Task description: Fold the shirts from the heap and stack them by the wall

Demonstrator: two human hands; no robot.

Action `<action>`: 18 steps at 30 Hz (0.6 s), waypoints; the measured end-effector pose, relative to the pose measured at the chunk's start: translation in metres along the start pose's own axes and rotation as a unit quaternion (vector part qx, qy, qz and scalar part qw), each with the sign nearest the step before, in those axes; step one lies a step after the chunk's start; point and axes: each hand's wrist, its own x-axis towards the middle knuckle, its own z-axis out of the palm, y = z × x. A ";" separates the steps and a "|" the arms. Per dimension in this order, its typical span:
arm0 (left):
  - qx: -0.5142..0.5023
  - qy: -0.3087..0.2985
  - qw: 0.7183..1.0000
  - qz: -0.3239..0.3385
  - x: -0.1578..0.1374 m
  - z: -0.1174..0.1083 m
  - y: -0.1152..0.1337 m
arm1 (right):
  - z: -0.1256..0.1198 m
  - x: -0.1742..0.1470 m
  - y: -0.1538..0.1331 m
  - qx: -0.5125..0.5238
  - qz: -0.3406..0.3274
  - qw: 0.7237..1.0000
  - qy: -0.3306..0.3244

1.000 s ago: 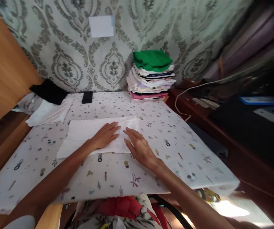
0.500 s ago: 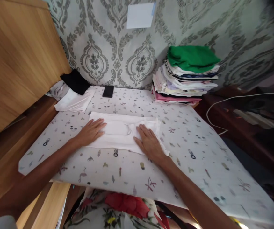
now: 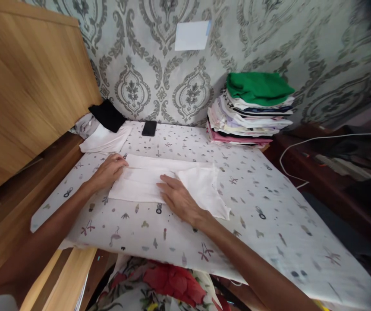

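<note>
Mid-frame, left hand (image 3: 108, 171), fingers curled, touches white cloth (image 3: 140, 186), can't tell if pinching; right hand (image 3: 179, 199) rests on it, fingers extended, ungripping.

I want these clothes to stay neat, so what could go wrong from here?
The white cloth under the right hand lies in uneven layers, so a sideways drag might ruck it up. The stack of folded clothes has uneven edges, with a green cloth on top; a bump could make it slide.
</note>
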 end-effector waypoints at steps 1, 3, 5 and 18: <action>-0.013 -0.016 1.000 0.004 -0.001 -0.002 0.005 | 0.003 0.009 -0.006 0.014 -0.005 1.000 -0.011; -0.044 -0.078 0.996 0.007 -0.003 -0.005 0.012 | 0.011 0.027 -0.015 0.036 -0.002 0.999 -0.034; -0.065 -0.130 0.989 -0.005 -0.004 -0.005 0.015 | 0.019 0.041 -0.021 0.054 0.006 0.997 -0.053; -0.202 -0.177 0.960 -0.077 -0.004 -0.011 -0.005 | 0.042 0.051 -0.025 0.062 0.004 0.997 -0.049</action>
